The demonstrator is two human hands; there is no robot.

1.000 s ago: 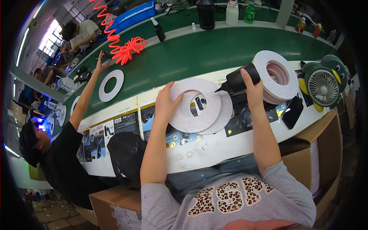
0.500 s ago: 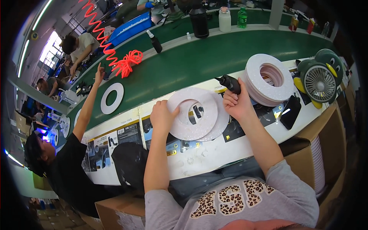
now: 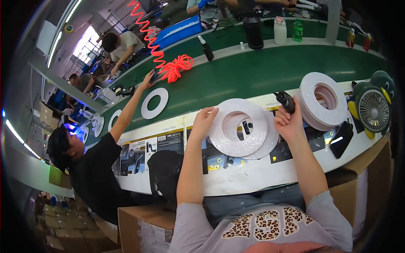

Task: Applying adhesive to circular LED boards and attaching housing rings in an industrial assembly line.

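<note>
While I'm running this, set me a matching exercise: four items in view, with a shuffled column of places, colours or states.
Items:
1. Left hand
2. Right hand
3. Coiled hose
4. Phone

Descriptions:
A. Bright orange-red, its bundled end at the green surface
B. Touching the left side of a white ring
C. Black, lying between the stack of rings and the near edge of the white table
D. Holding a small black bottle

Right pairs: 1-B, 2-D, 3-A, 4-C
</note>
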